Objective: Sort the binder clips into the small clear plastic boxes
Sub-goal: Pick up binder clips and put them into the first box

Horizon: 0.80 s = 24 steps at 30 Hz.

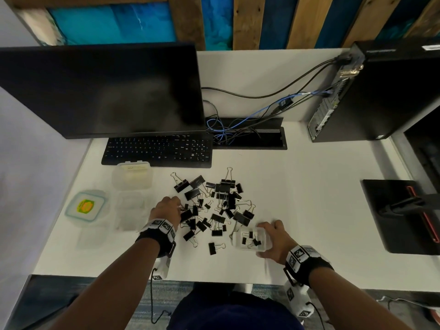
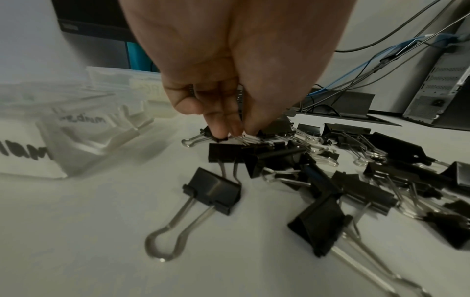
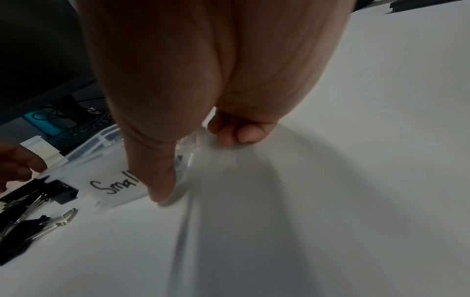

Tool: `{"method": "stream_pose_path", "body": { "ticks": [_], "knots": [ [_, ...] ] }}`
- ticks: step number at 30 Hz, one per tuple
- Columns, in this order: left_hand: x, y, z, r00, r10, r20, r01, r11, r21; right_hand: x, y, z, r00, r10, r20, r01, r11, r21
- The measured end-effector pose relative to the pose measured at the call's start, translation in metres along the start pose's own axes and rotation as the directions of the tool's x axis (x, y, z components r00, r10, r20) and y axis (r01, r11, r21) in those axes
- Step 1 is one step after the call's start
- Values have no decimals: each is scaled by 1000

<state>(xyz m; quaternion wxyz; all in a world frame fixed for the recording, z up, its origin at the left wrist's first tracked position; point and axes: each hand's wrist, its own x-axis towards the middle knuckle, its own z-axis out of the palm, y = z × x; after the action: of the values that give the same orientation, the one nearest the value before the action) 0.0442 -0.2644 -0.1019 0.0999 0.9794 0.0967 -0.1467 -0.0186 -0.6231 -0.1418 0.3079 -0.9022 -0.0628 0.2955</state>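
A heap of black binder clips [image 1: 220, 206] of mixed sizes lies in the middle of the white desk [image 1: 309, 198]. My left hand [image 1: 178, 204] reaches into the heap's left edge. In the left wrist view its fingertips [image 2: 235, 130] pinch a small clip's wire handles, and more small clips show inside the curled fingers. My right hand [image 1: 267, 239] grips a small clear box [image 1: 238, 237] at the heap's near right; a few small clips lie in it. The box [image 3: 114, 184] carries a label reading "Small", with my thumb [image 3: 157, 180] on its near wall and fingers [image 3: 236, 134] behind.
Clear boxes [image 1: 132, 178] [image 1: 129, 210] and a lid with a yellow-green sticker [image 1: 87, 206] stand left of the heap. Behind are a black keyboard [image 1: 157, 151], a monitor [image 1: 102, 91], loose cables [image 1: 238, 129] and a PC tower [image 1: 381, 91]. A black stand base [image 1: 400, 215] sits right.
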Motion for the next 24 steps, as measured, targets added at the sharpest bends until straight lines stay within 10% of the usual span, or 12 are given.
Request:
{"method": "stream_pose_path", "body": {
  "ticks": [24],
  "knots": [
    [-3,-4,-2,996,29,81,-35,996,77,-2,-4,-2,1000,-5,-8,5,1000,1]
  ]
}}
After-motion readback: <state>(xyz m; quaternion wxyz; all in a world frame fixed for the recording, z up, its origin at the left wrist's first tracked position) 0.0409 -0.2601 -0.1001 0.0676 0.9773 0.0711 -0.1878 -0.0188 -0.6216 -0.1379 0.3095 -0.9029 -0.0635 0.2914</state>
